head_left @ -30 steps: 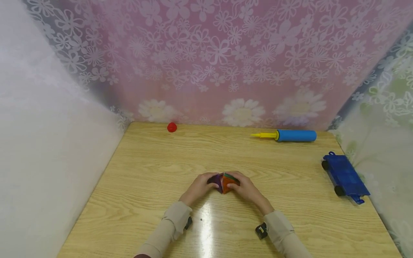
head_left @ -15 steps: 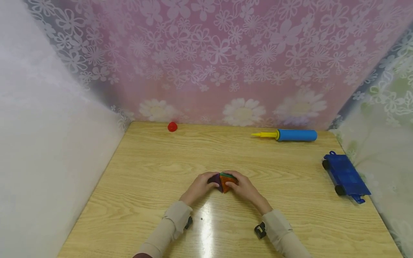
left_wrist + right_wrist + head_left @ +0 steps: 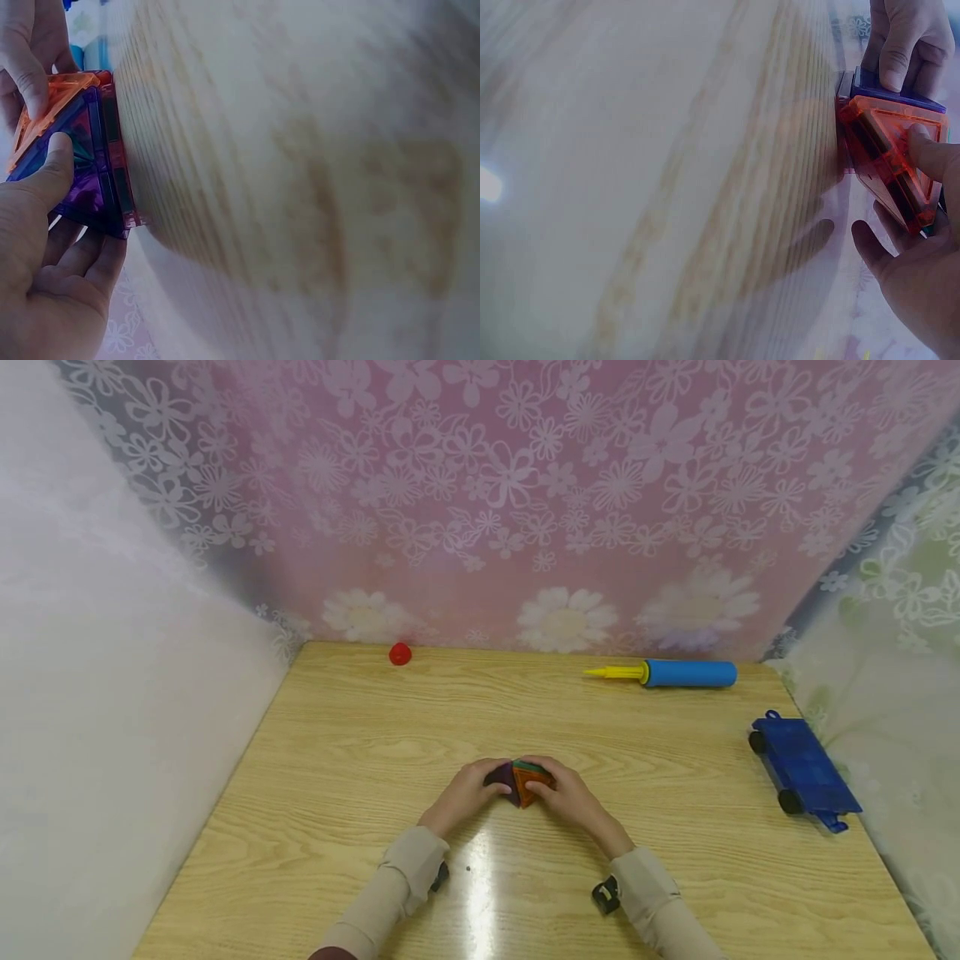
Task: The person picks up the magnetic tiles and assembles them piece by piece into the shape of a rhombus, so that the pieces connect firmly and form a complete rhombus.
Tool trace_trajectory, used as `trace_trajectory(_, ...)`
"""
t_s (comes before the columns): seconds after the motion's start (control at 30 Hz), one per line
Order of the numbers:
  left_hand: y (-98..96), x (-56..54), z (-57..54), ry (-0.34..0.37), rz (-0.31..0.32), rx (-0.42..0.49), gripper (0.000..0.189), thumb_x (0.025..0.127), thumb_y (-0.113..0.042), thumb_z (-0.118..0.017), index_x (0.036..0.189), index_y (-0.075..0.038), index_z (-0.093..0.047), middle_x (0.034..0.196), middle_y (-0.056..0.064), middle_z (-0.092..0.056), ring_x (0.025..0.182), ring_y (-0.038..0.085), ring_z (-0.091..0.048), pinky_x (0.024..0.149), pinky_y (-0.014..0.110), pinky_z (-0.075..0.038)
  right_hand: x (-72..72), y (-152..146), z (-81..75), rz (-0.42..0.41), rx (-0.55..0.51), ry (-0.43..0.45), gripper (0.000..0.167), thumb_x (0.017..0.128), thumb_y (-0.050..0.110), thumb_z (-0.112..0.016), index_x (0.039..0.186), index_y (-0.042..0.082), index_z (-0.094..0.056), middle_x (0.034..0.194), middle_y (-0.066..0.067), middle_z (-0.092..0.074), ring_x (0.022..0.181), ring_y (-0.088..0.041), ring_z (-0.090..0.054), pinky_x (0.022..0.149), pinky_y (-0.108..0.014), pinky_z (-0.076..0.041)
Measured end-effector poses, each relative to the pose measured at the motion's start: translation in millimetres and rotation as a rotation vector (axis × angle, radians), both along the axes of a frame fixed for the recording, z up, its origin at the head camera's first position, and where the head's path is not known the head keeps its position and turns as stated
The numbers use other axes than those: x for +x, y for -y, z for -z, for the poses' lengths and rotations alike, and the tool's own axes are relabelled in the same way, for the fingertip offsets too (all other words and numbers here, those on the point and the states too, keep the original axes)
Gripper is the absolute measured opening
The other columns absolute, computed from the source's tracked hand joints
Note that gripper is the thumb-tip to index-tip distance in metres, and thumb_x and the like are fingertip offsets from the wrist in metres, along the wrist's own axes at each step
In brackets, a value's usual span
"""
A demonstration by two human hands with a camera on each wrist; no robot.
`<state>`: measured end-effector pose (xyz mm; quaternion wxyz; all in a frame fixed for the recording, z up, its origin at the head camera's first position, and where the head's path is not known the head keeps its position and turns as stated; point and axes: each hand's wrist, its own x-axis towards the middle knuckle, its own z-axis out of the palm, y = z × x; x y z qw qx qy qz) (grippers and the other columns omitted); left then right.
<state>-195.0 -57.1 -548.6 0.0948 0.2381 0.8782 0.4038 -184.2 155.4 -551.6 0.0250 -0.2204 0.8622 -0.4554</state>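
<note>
Several see-through magnetic tiles meet in a small pyramid-like shape on the table, between both hands. My left hand (image 3: 467, 789) holds its purple-blue triangular tile (image 3: 85, 196), thumb on the face and fingers behind. On the other side my right hand (image 3: 572, 795) holds the orange triangular tile (image 3: 904, 129), its thumb pressed on the face. A green tile edge (image 3: 531, 767) shows behind the orange one in the head view. Along the table lies a red tile (image 3: 118, 161) under the shape. The purple and orange edges touch; fingers hide the back sides.
A small red dome-like piece (image 3: 400, 654) sits by the back edge at left. At the back right lies a blue hand pump (image 3: 690, 674) with a yellow nozzle. A blue toy wagon base (image 3: 804, 767) with black wheels stands near the right edge.
The gap between the purple and orange tiles has closed, as the right hand shifted slightly left. The left hand has barely moved.
</note>
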Motion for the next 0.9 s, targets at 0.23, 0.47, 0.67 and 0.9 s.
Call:
trace_trajectory(0.23,-2.3,0.2,-1.8,0.006,0.014,-0.022,0.048,0.091,-0.018,-0.062,0.136,-0.005,-0.051,0.133,0.012,-0.056,0.121,0.025,-0.054,0.099,0.034,-0.046,1.1,-2.9,3.6,0.009,-0.004,-0.02,0.041,0.091,0.012,-0.063,0.13,0.002,-0.055,0.127,-0.019,-0.058,0.113,-0.036,-0.057,0.092,-0.05,-0.049)
trace_trajectory(0.47,-2.6,0.5,-1.2,0.032,0.009,-0.026,0.05,0.091,-0.017,-0.062,0.138,-0.004,-0.049,0.135,0.014,-0.054,0.121,0.025,-0.053,0.099,0.034,-0.046,2.0,-2.8,2.3,0.008,-0.007,-0.001,0.041,0.091,0.014,-0.062,0.13,0.003,-0.054,0.127,-0.019,-0.058,0.114,-0.036,-0.057,0.093,-0.049,-0.048)
trace_trajectory(0.67,-2.2,0.3,-1.7,0.036,0.019,-0.027,0.051,0.092,-0.018,-0.062,0.138,-0.003,-0.047,0.135,0.015,-0.054,0.121,0.026,-0.054,0.099,0.035,-0.046,2.1,-3.8,1.5,0.002,-0.028,0.021,0.041,0.091,0.012,-0.063,0.13,0.003,-0.054,0.129,-0.019,-0.056,0.116,-0.035,-0.055,0.095,-0.049,-0.047)
trace_trajectory(0.9,3.1,-1.1,-0.6,0.019,0.045,-0.022,0.051,0.092,-0.014,-0.062,0.139,-0.004,-0.046,0.136,0.015,-0.053,0.122,0.027,-0.052,0.101,0.037,-0.045,2.1,-7.0,-1.3,0.038,-0.036,0.035,0.043,0.093,0.02,-0.062,0.132,0.003,-0.053,0.131,-0.018,-0.055,0.119,-0.036,-0.053,0.096,-0.052,-0.045)
